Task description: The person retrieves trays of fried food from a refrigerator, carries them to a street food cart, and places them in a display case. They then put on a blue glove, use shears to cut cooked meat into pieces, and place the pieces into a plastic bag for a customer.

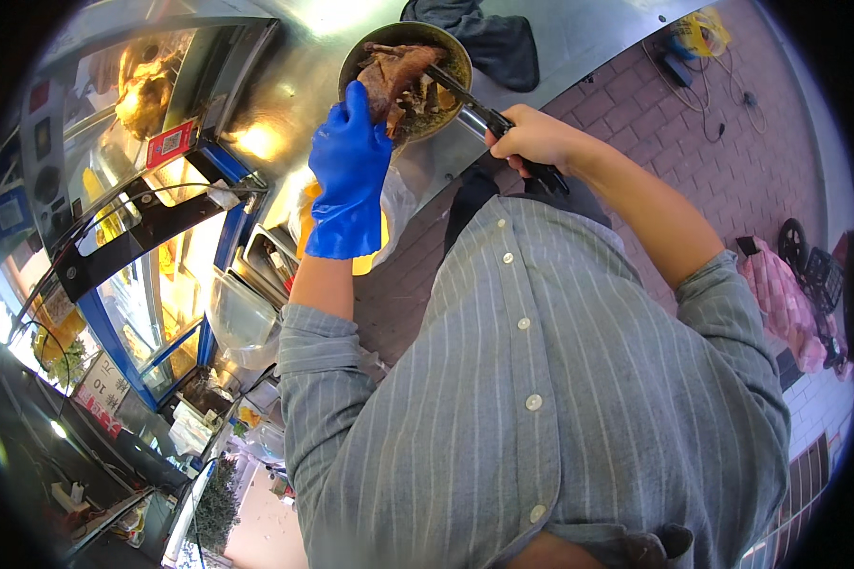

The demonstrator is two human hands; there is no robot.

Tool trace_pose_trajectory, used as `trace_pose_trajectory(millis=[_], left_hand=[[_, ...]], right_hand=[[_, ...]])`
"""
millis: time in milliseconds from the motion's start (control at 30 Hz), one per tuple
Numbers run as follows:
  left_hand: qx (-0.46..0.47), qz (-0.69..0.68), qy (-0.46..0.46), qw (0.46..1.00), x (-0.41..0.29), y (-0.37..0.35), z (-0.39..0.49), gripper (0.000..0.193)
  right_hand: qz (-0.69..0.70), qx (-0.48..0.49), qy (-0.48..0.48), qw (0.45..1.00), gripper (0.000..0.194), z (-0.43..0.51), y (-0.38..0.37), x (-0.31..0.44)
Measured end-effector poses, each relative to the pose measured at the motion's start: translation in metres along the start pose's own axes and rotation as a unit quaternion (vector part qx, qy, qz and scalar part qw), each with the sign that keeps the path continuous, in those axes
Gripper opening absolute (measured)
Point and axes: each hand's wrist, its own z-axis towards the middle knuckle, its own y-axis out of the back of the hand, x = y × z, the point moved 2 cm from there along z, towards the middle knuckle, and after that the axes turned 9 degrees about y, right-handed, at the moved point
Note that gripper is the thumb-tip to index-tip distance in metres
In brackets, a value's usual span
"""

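In a blue rubber glove, my left hand (351, 171) grips a browned piece of cooked poultry (391, 75). It holds the piece over a round metal bowl (461, 60), which has more cut meat pieces (423, 107) inside. My bare right hand (541, 142) is around the black handles of kitchen shears (473, 105). Their blades reach over the bowl's right side, with the tips at the poultry. How far apart the blades are is hard to see. The fingers of my gloved hand are partly hidden behind the meat.
The bowl stands on a metal counter (576, 39) beside a dark cloth (505, 53). A lit glass display case (164, 284) with a whole roast bird (146, 99) is at left. Below my left wrist hangs a clear plastic bag (398, 206). Cables (704, 107) lie on the brick floor (633, 121).
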Motion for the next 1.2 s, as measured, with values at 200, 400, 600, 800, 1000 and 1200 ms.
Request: trace_pose_trajectory(millis=[200,400,600,800,1000,1200], left_hand=[[-0.010,-0.003,0.008,1.000,0.008,0.013,0.005,0.056],[0.041,0.080,0.039,0.995,-0.004,0.027,0.007,0.055],[0.131,0.103,0.025,0.986,-0.030,0.022,-0.004,0.053],[0.118,0.076,0.000,0.990,-0.023,0.004,0.010,0.056],[0.114,0.013,-0.050,0.992,0.001,0.009,0.020,0.051],[0.053,-0.007,0.024,0.998,-0.003,0.022,0.011,0.046]], right_hand=[[-0.033,-0.032,-0.010,0.999,0.009,0.003,0.011,-0.005],[-0.062,0.048,-0.044,0.996,0.023,-0.033,0.018,-0.009],[-0.029,0.026,-0.031,0.999,0.016,-0.009,0.004,-0.006],[-0.127,-0.051,0.022,0.990,0.010,0.001,-0.008,-0.010],[-0.158,-0.084,-0.001,0.984,0.011,0.012,-0.007,-0.016],[-0.032,0.019,-0.022,0.999,0.015,-0.026,0.003,-0.014]])
